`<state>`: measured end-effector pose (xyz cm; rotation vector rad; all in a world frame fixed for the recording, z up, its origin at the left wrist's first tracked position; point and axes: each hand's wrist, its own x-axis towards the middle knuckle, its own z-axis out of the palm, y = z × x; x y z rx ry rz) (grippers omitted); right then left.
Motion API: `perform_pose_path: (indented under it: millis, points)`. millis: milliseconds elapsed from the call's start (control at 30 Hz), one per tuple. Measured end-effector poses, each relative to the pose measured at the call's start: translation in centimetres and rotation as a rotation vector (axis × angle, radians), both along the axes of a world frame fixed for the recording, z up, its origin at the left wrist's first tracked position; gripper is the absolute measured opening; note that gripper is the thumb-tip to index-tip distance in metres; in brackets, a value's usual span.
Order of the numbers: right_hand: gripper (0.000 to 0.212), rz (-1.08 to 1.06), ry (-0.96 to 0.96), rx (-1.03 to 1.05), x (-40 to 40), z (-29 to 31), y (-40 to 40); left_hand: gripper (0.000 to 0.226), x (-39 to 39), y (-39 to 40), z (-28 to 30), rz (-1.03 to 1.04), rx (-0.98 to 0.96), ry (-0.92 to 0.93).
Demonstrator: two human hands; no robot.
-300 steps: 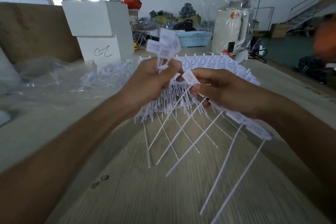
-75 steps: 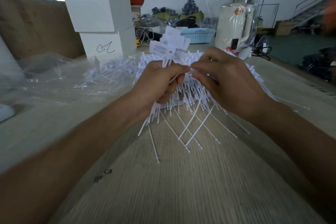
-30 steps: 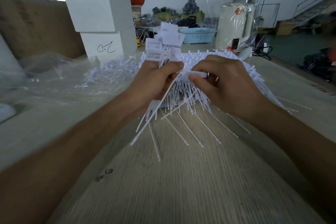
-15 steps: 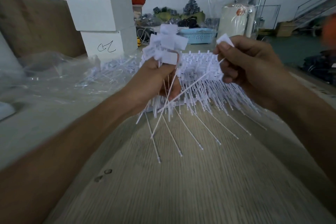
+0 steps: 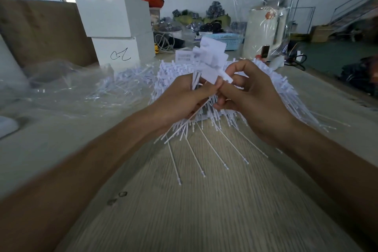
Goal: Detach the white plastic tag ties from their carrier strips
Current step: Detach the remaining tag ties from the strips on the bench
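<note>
My left hand (image 5: 182,102) grips a bundle of loose white tag ties (image 5: 206,57); their flat label heads fan out above the fist and their thin tails hang down below it. My right hand (image 5: 249,96) is pressed against the left, pinching one tag tie (image 5: 222,76) by its head at the edge of the bundle. Behind both hands lies a large heap of tag ties on carrier strips (image 5: 282,88), spread over the wooden table (image 5: 204,210). Several long tails (image 5: 216,153) stick out of the heap toward me.
Crumpled clear plastic sheeting (image 5: 61,88) with scattered ties covers the table's left side. Two stacked white boxes (image 5: 118,32) stand at the back left, a wrapped white appliance (image 5: 263,32) and a blue basket (image 5: 225,41) at the back. A brown board (image 5: 41,30) leans far left.
My right hand, which was raised to the right with one freed tie half a second ago, has come back down to the left hand and brought that tie to the bundle.
</note>
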<state>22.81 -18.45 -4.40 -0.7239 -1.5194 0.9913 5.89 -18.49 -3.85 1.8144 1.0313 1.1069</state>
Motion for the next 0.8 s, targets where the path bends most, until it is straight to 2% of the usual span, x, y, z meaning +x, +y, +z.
perform_pose_path:
  millis: [100,200,300,467,633,733,800]
  points:
    - [0.010,0.126,0.116,-0.098,-0.2,0.0,-0.3,0.038,-0.4,-0.2,0.2,-0.012,0.022,0.047]
    - [0.010,0.211,0.213,-0.172,-0.3,0.2,-0.4,0.039,-0.7,-0.1,0.4,0.009,0.076,0.115]
    - [0.012,0.164,0.192,-0.162,-0.6,0.0,-0.5,0.042,-0.4,-0.3,0.2,0.029,0.118,0.208]
    - [0.015,0.059,0.170,-0.105,-0.5,-0.1,0.1,0.033,0.4,-0.5,0.3,0.067,0.097,0.124]
    - [0.021,0.021,-0.071,-0.005,-1.3,-0.2,1.2,0.010,-2.6,-0.3,3.9,0.106,0.216,0.262]
    - [0.013,0.035,-0.288,0.059,-3.4,-0.1,2.6,0.024,-6.5,-0.2,5.9,0.185,0.213,0.282]
    - [0.013,0.038,-0.436,0.212,-5.7,0.6,3.5,0.029,-9.6,-0.1,6.2,0.257,0.164,0.253]
